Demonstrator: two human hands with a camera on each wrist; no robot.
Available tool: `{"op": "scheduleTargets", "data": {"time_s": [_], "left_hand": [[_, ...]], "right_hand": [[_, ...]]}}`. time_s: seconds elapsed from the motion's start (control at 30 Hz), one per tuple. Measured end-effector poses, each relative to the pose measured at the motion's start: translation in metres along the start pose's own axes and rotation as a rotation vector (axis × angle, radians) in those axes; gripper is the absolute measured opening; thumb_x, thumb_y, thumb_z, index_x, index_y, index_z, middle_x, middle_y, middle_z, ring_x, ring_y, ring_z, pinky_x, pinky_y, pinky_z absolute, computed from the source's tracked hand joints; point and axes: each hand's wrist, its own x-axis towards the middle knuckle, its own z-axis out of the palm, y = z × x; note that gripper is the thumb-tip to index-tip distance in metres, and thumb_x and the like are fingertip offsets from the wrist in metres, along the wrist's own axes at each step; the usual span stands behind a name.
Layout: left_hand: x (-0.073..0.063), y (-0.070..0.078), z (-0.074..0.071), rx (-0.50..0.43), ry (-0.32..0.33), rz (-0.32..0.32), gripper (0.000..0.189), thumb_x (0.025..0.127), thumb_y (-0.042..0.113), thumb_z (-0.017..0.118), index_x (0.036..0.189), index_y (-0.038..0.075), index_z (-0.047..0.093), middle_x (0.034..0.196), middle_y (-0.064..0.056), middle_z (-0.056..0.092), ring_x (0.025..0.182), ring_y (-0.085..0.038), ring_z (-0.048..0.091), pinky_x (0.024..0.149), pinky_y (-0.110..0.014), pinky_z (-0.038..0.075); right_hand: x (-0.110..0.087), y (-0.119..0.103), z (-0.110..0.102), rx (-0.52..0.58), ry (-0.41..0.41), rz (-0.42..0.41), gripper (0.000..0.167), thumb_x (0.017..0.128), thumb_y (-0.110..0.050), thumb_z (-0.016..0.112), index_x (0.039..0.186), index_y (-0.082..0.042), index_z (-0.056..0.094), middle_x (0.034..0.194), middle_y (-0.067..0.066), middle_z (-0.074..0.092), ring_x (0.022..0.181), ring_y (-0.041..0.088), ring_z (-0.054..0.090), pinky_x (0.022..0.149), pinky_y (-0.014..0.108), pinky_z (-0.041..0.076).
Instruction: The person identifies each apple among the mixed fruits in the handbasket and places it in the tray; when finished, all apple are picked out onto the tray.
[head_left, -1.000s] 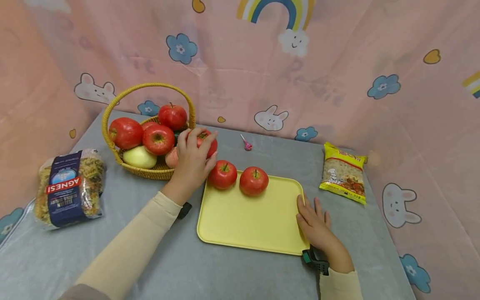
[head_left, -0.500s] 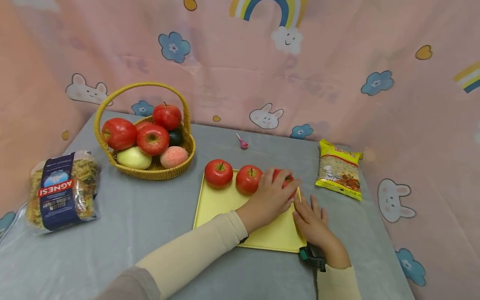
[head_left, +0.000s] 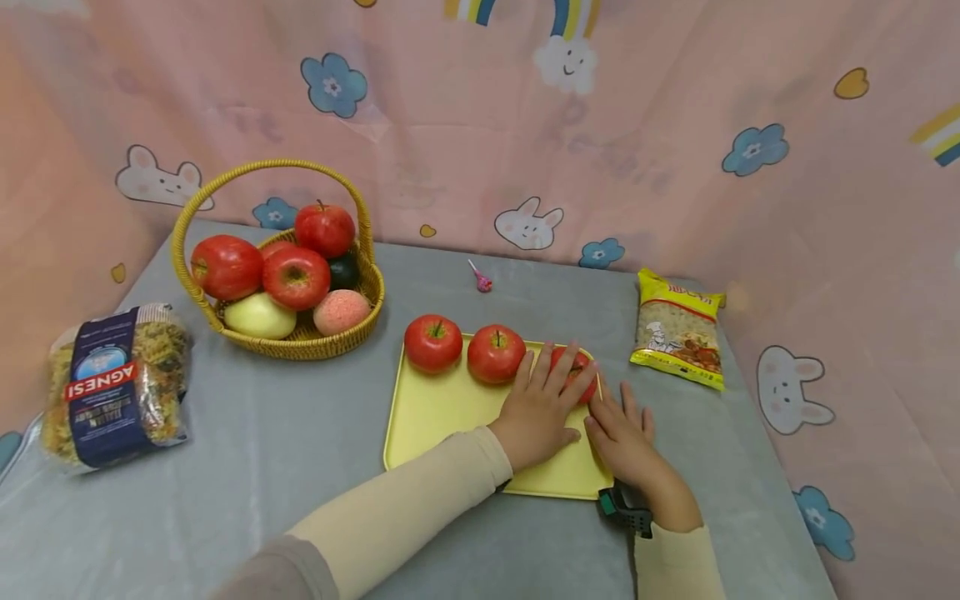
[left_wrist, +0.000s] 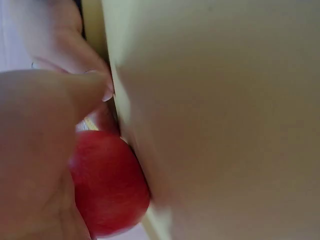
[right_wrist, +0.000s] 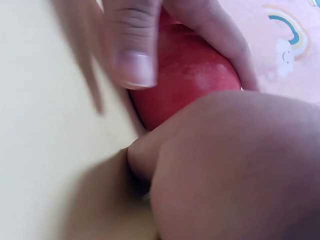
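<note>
Apple (head_left: pixel 576 380) on tray (head_left: pixel 438 417), far right corner, hands (head_left: pixel 537 415) spread (left touching it), room nearer.

Two hands side by side, backs uppermost.
The left forearm (head_left: pixel 405 504) slants in from the lower left; the left hand (head_left: pixel 536 412) spreads its fingers (head_left: pixel 558 372) wide, thumb (head_left: pixel 566 437) angled toward the right hand (head_left: pixel 633 446). The right forearm (head_left: pixel 675 562) rises from below, leaning left, that hand's fingers extended forward and slightly parted.
</note>
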Motion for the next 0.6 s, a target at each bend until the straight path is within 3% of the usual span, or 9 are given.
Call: {"op": "scheduleTargets", "data": {"time_s": [0.13, 0.4, 0.5, 0.6], "left_hand": [[0.005, 0.003, 0.0, -0.019, -0.013, -0.026, 0.104, 0.096, 0.072, 0.06, 0.173, 0.025, 0.007, 0.178, -0.01, -0.003, 0.162, -0.038, 0.004, 0.127, -0.058, 0.006], [0.018, 0.0, -0.001, 0.039, 0.007, -0.042, 0.101, 0.099, 0.075, 0.05, 0.172, 0.023, 0.004, 0.178, -0.01, -0.009, 0.162, -0.035, 0.0, 0.125, -0.063, 0.005], [0.018, -0.004, -0.007, -0.013, -0.003, -0.046, 0.1, 0.1, 0.074, 0.048, 0.172, 0.024, 0.0, 0.177, -0.009, -0.013, 0.162, -0.036, -0.009, 0.125, -0.063, 0.002], [0.008, -0.01, -0.017, -0.105, 0.018, -0.052, 0.099, 0.1, 0.073, 0.049, 0.172, 0.028, -0.001, 0.177, -0.008, -0.015, 0.16, -0.038, -0.015, 0.124, -0.064, 0.0]], "right_hand": [[-0.001, -0.002, -0.003, 0.006, -0.013, 0.003, 0.055, 0.115, -0.023, 0.045, 0.164, -0.001, 0.033, 0.174, 0.024, 0.009, 0.156, 0.053, -0.016, 0.11, 0.077, -0.018], [0.002, -0.001, -0.004, 0.003, -0.027, 0.012, 0.058, 0.115, -0.026, 0.042, 0.165, 0.001, 0.027, 0.172, 0.028, 0.008, 0.155, 0.051, -0.02, 0.111, 0.074, -0.02], [0.002, 0.0, -0.004, 0.006, -0.027, 0.01, 0.058, 0.116, -0.027, 0.04, 0.165, 0.0, 0.025, 0.172, 0.028, 0.007, 0.156, 0.049, -0.021, 0.111, 0.074, -0.021], [0.0, 0.001, -0.004, 0.012, -0.038, 0.012, 0.06, 0.116, -0.03, 0.04, 0.165, 0.0, 0.025, 0.172, 0.028, 0.006, 0.156, 0.049, -0.021, 0.111, 0.074, -0.021]]}}
